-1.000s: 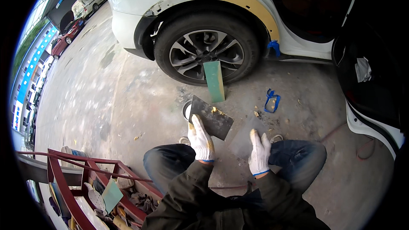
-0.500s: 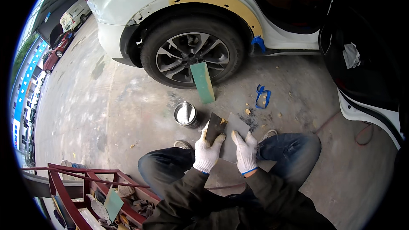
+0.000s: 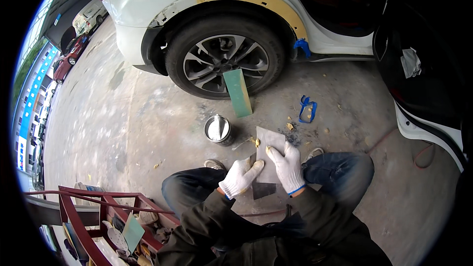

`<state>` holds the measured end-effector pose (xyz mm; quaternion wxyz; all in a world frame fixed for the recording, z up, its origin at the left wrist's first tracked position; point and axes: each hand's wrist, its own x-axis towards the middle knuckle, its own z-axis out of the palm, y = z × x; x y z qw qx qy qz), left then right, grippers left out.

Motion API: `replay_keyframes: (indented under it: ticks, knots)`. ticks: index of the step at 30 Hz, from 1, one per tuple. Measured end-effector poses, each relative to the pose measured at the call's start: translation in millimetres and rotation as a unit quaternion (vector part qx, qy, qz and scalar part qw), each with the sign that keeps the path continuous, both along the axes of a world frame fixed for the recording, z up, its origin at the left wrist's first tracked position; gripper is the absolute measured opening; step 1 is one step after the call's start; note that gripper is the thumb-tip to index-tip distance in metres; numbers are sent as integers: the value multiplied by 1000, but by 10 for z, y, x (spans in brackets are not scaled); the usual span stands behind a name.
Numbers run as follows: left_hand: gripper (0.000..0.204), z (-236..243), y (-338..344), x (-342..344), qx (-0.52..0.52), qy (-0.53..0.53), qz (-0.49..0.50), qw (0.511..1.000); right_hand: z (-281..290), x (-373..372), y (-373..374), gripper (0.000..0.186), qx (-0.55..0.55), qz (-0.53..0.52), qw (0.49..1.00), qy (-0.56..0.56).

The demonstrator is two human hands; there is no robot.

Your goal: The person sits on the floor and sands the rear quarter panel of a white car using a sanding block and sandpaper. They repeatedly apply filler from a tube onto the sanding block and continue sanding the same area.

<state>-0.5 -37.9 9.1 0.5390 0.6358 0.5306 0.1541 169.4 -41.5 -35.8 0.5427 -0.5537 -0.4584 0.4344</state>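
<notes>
My gloved left hand (image 3: 239,177) grips a dark flat plate (image 3: 264,192), mostly hidden behind a pale grey flat plate (image 3: 268,139) that my gloved right hand (image 3: 287,167) holds by thumb and fingers. Yellow putty (image 3: 257,142) shows at the plates' upper left edge. Just beyond them stands an open metal can (image 3: 217,129) with a silvery piece across its top. A green board (image 3: 238,93) leans upright against the wheel (image 3: 192,81). To its right lie a blue strap-like piece (image 3: 308,109) and yellow scraps (image 3: 290,126) on the floor.
A white car (image 3: 128,15) with a yellow patch fills the top; its open door (image 3: 428,135) is at right. At lower left sits a red metal cart (image 3: 69,212) holding boards and tools. A hose (image 3: 421,155) lies right, parked cars (image 3: 69,60) stand far left, and my knees flank my hands.
The pale plate has moved left from my right side over the dark plate, covering most of it. Both hands have drawn together, and my left hand has come lower, uncovering the can.
</notes>
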Motion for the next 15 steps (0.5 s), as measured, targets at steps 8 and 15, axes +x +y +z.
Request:
replay_keyframes:
  ticks: [8,15]
  knots:
    - [30,-404,117,160,-3,-261,315,913,-106,153,321,26,74,-157,982,69]
    - [27,-689,482,230,-32,-292,325,899,-473,28,-92,18,155,-52,969,-187]
